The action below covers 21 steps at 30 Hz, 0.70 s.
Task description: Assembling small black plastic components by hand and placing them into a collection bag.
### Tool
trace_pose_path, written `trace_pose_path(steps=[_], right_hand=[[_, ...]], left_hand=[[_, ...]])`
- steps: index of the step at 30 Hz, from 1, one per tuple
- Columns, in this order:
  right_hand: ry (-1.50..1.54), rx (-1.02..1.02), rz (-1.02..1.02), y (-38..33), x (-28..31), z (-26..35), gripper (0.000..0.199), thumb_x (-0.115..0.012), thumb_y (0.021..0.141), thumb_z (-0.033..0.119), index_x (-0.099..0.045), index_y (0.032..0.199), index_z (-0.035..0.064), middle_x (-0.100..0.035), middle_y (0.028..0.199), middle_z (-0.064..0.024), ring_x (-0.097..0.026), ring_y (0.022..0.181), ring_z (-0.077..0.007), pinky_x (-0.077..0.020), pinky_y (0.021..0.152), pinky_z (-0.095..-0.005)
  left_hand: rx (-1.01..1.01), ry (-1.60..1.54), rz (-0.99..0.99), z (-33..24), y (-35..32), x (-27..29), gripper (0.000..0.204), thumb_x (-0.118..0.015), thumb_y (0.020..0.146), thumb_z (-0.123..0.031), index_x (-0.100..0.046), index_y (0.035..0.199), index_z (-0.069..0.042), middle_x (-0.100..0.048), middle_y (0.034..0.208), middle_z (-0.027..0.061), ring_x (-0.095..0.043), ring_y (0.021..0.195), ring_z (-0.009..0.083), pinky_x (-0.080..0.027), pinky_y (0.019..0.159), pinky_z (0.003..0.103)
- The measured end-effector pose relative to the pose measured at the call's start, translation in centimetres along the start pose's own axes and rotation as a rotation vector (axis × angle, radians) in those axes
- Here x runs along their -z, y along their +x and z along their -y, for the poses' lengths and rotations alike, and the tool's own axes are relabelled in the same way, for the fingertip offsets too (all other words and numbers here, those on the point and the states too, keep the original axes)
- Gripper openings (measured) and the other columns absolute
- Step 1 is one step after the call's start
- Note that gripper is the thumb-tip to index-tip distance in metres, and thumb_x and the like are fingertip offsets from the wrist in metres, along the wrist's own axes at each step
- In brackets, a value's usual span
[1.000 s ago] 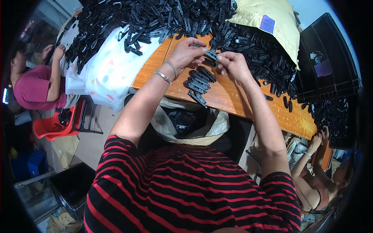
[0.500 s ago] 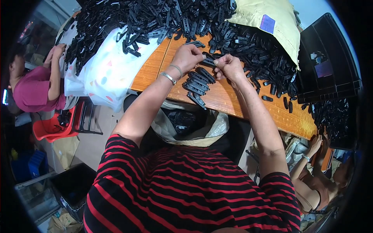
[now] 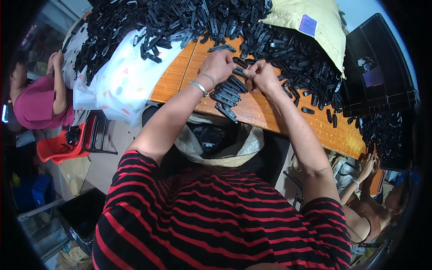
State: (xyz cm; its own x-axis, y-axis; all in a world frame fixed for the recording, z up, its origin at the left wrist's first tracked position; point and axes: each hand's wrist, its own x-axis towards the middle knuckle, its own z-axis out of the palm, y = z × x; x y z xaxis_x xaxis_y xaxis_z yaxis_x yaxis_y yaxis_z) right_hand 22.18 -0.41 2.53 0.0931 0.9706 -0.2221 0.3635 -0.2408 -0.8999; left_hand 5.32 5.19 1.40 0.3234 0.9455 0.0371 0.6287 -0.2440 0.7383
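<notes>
Between both hands is a long black plastic piece (image 3: pixel 240 71). My left hand (image 3: pixel 218 65) pinches its left end. My right hand (image 3: pixel 262 76) has thumb and fingers closed on its right end. Just below, on the wooden table (image 3: pixel 263 112), lies a short row of similar black pieces (image 3: pixel 226 93), side by side, the lowest one at a slant. Above my left hand rest a few more loose pieces (image 3: pixel 221 48). What the piece is for cannot be told.
A large heap of black plastic pieces (image 3: pixel 180 18) covers the far table. White plastic sheeting (image 3: pixel 123 85) lies at left, a yellowish sack (image 3: pixel 315 22) and black crate (image 3: pixel 378 67) at right. Below the table edge hangs an open sack (image 3: pixel 249 150). Other people work at left (image 3: pixel 40 103) and right (image 3: pixel 371 220).
My left hand has turned slightly, its fingers now more curled over the piece. My right hand has shifted a little. The row of pieces stays in place.
</notes>
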Motion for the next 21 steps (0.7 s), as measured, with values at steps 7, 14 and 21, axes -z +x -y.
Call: trace_pose_path(steps=[7,14,21], right_hand=[[-0.428,0.107,0.025,-0.7,1.1,0.1,0.022,-0.073,0.079,0.023,-0.062,0.076,0.0038,-0.065,0.068,-0.0078,-0.061,0.058,-0.0170,-0.0487,0.057,-0.0320],[-0.816,0.525,-0.273,0.9,-1.6,0.6,0.019,-0.069,0.074,0.014,-0.061,0.086,0.0023,-0.065,0.085,-0.0202,-0.064,0.078,-0.0366,-0.0506,0.070,-0.0438],[-0.759,0.477,-0.176,0.3,-1.7,1.4,0.022,-0.073,0.073,0.016,-0.062,0.085,0.0013,-0.066,0.080,-0.0168,-0.064,0.077,-0.0348,-0.0504,0.069,-0.0416]], left_hand=[[-0.098,-0.091,-0.068,0.7,-0.9,1.9,0.018,-0.070,0.078,-0.018,-0.064,0.083,-0.001,-0.065,0.075,0.0097,-0.062,0.069,0.0192,-0.049,0.068,0.030],[-0.327,0.371,-0.312,0.3,1.2,1.5,0.012,-0.070,0.075,-0.015,-0.065,0.083,-0.007,-0.056,0.086,0.0106,-0.056,0.091,0.0284,-0.048,0.075,0.039],[-0.338,0.365,-0.294,1.1,0.9,0.8,0.021,-0.070,0.075,-0.011,-0.059,0.092,-0.006,-0.060,0.088,0.0118,-0.059,0.087,0.0306,-0.049,0.076,0.040]])
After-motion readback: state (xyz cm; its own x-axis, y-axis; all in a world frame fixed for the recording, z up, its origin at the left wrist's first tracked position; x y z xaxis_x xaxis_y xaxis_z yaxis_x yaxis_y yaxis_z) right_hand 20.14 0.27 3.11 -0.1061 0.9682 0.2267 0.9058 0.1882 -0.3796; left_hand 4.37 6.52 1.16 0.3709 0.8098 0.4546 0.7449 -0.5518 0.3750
